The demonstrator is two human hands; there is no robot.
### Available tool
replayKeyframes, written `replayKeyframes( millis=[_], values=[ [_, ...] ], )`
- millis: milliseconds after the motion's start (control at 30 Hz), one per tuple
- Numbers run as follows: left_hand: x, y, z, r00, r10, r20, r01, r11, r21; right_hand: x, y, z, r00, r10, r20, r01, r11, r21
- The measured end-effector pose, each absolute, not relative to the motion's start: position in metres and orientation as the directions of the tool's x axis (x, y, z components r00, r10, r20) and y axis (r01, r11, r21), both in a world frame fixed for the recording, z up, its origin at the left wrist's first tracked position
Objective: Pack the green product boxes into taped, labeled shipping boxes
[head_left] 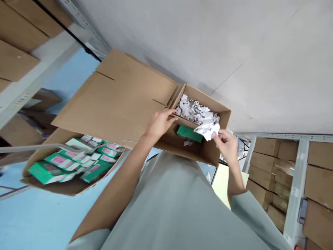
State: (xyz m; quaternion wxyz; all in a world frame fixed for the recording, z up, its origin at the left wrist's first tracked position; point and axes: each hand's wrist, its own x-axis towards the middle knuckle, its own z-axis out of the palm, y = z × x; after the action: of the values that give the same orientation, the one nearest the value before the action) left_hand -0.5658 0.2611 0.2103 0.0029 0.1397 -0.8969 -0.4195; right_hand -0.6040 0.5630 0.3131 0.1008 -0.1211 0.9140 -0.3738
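I saw my right hand (pixel 228 146) with its fingers pinched on a crumpled white paper wad (pixel 208 130) at the near right corner of the open brown cardboard box (pixel 223 116), just right of the flat green carton (pixel 189 133) inside, while my left hand (pixel 159 123) curled its fingers over the box's flap edge.

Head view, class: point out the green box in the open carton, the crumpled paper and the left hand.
green box (pixel 189 133): head view, its green top face.
crumpled paper (pixel 208 130): head view, the white wad pinched by the right hand (pixel 227 146).
left hand (pixel 158 123): head view, its back, fingers gripping the carton flap (pixel 117 100).
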Motion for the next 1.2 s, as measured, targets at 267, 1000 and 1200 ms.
replayKeyframes(
  millis=[267, 1000, 1200],
  values=[
    [-0.564, 0.261, 0.209, -0.961, -0.253, -0.113, -0.248, 0.603, 0.758, -0.555, 0.534, 0.267, -0.900, -0.265, -0.347, -0.098, 0.898, -0.429],
    [-0.564, 0.259, 0.203, -0.962, -0.256, -0.092, -0.235, 0.612, 0.755, -0.789, 0.456, 0.194, -0.698, -0.395, -0.598, -0.572, 0.809, 0.133],
    [-0.562, 0.260, 0.204, -0.959, -0.261, -0.108, -0.252, 0.618, 0.745, -0.783, 0.432, 0.184, -0.704, -0.401, -0.586, -0.581, 0.800, 0.150]
  ],
)
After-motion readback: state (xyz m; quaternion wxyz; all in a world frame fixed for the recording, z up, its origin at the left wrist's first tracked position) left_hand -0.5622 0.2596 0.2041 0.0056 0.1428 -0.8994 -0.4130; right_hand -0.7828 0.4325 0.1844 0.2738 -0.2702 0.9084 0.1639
